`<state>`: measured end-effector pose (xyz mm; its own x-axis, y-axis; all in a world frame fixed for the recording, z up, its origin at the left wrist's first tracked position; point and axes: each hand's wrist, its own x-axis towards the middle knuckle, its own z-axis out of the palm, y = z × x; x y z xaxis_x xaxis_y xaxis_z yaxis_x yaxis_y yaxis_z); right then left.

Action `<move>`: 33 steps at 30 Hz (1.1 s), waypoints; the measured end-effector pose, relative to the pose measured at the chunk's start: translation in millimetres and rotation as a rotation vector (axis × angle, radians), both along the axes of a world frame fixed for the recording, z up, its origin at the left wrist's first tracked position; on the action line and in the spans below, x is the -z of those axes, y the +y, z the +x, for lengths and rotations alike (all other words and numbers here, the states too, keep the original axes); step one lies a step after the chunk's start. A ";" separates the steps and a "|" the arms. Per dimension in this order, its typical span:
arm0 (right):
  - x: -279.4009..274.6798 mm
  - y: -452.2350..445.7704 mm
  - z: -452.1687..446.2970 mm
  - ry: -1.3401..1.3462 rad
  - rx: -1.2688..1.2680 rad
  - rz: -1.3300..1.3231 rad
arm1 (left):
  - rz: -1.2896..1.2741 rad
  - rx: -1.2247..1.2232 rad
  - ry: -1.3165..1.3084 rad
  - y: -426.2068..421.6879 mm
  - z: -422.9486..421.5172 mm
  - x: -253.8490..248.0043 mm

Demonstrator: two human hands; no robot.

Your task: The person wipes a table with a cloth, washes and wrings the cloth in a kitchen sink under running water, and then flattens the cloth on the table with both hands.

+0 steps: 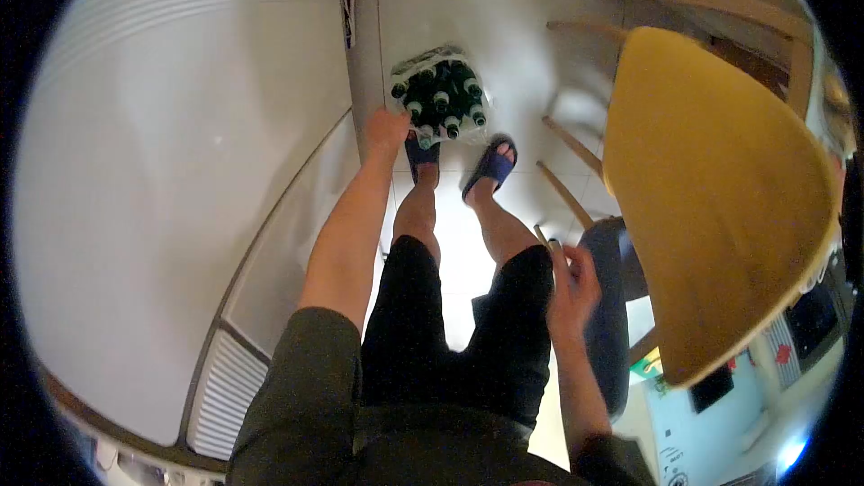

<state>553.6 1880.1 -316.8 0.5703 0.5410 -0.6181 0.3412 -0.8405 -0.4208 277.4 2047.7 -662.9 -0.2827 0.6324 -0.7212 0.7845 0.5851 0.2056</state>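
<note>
A plastic-wrapped pack of dark green bottles (441,99) stands upright on the tiled floor in front of my feet. My left hand (387,129) is closed at the near left edge of the pack, against the clear wrap; its fingertips are hidden. Beside my right thigh, my right hand (572,281) has its fingers curled around a small thin object (553,245), dark at its end, too small to name.
On the left stands a large white cabinet or fridge (180,171). A yellow chair (711,189) with wooden legs fills the right side, with a dark seat (605,306) beside it. My slippered feet (490,166) are close to the bottles.
</note>
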 end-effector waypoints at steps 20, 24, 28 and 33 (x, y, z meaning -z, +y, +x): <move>476.3 193.7 -15.9 -0.102 -0.962 -0.227 | 0.092 -0.055 0.043 -21.4 -7.4 103.3; 477.5 199.9 -14.8 -0.047 -1.047 -0.275 | 0.181 -0.123 0.023 -20.6 -6.0 98.4; 472.1 192.1 -8.1 -0.030 -1.079 -0.183 | 0.274 0.015 -0.011 -16.6 -10.3 96.8; 451.4 206.9 -2.1 -0.079 -1.014 0.008 | 0.268 0.035 0.097 5.0 -8.9 102.4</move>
